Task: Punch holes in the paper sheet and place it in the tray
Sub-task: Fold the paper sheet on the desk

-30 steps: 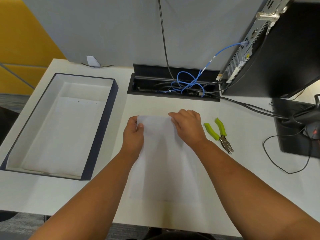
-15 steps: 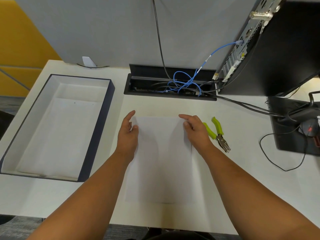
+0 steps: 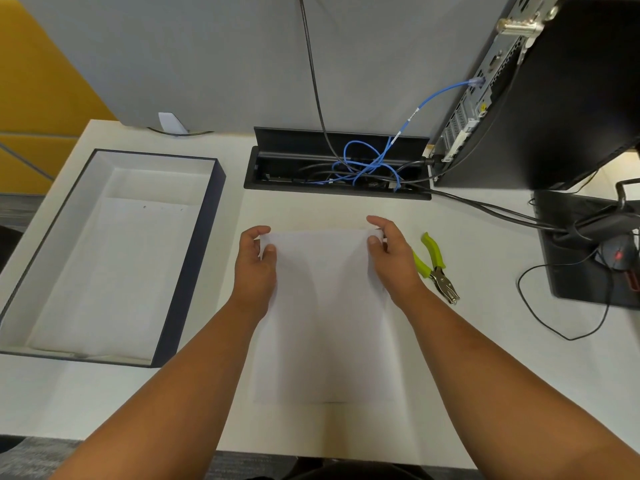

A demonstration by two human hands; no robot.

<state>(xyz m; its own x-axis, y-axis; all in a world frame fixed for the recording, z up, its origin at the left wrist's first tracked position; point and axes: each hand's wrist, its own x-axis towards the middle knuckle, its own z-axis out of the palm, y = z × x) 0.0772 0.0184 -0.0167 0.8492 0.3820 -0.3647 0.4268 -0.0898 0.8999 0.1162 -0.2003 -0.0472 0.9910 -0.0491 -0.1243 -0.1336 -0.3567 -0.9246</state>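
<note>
A white paper sheet [image 3: 322,317] lies flat on the white desk in front of me. My left hand [image 3: 254,268] pinches its far left corner between thumb and fingers. My right hand [image 3: 389,258] pinches the far right corner the same way. A hole punch [image 3: 437,268] with lime-green handles lies on the desk just right of my right hand, untouched. The dark-walled tray [image 3: 194,271] with a white inside stands at the left and holds a white sheet with small holes near its far edge.
A black cable box [image 3: 339,168] with blue and black cables sits open behind the paper. A black computer tower [image 3: 540,98] stands at the back right. A mouse [image 3: 620,254] on a black pad and loose cables lie at the far right.
Both hands slid apart from the middle of the sheet's far edge to its two far corners, and the fingers have closed on those corners. The sheet stays flat.
</note>
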